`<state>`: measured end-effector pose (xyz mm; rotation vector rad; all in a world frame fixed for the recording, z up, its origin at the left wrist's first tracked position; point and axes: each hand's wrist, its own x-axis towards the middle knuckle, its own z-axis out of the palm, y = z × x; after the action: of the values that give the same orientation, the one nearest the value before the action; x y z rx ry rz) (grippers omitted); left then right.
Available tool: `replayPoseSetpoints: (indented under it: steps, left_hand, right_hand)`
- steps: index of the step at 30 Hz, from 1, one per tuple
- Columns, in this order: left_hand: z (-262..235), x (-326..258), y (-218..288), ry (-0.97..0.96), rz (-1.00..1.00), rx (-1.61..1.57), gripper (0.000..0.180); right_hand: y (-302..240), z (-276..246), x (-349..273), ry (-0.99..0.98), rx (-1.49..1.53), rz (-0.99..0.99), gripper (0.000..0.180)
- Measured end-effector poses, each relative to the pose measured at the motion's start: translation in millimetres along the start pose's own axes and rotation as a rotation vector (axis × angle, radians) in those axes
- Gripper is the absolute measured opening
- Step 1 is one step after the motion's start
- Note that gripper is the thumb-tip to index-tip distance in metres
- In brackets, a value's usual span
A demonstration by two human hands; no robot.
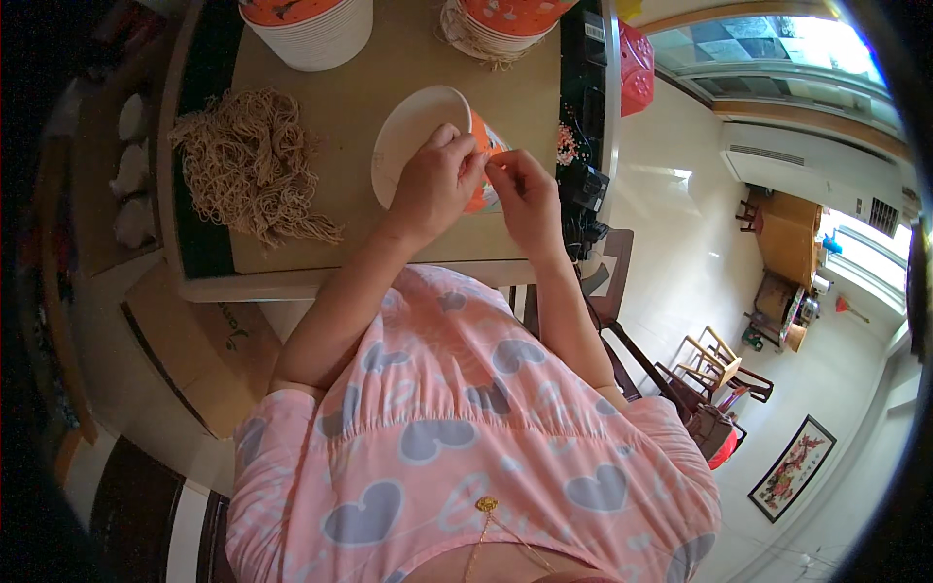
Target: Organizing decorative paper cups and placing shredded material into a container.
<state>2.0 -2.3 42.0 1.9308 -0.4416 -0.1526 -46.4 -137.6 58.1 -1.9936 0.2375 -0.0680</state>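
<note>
Both bare hands are working at a table covered in part by a brown mat; the article in hand, a paper bucket with a pale inside and a printed orange outside, is tilted on the mat directly before the person, its mouth facing mainly to the person's left; the left hand lies across the bucket, fingers bent inward near the orange side; the right hand is just beside it, thumb and forefinger drawn together at the left fingertips; whether anything is pinched between them I cannot tell from here, the spot being too small; a loose heap of beige string lies on the person's left, apart from the bucket; at the far side stand a stack of nested buckets and, farther right, a second stack with strands of string about its lower part; black objects line the right edge of the table; a cardboard box is noted below the table's left side.
</note>
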Motion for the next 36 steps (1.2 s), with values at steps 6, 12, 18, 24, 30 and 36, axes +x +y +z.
replayPoseSetpoints:
  steps: [6,12,18,24,30,36]
  left_hand:
    - [0,0,-3,-0.003,0.053,0.035,0.013]
    - [-2,0,-4,-0.053,0.031,0.046,0.011]
    - [-4,-3,4,0.012,-0.023,-0.136,0.013]
    - [-1,-3,-4,-0.022,-0.151,-0.092,0.031]
    - [1,-3,-4,-0.025,-0.107,-0.159,0.028]
    - [1,-1,2,-0.024,-0.128,-0.211,0.022]
  right_hand:
    - [4,-2,1,-0.031,0.138,0.188,0.009]
    - [7,0,1,-0.011,0.388,0.314,0.007]
    - [2,2,5,0.109,0.391,0.333,0.007]
    - [9,9,13,0.222,0.048,-0.095,0.009]
    - [-4,10,12,0.229,-0.087,-0.084,0.008]
    - [2,8,12,0.225,-0.107,-0.128,0.009]
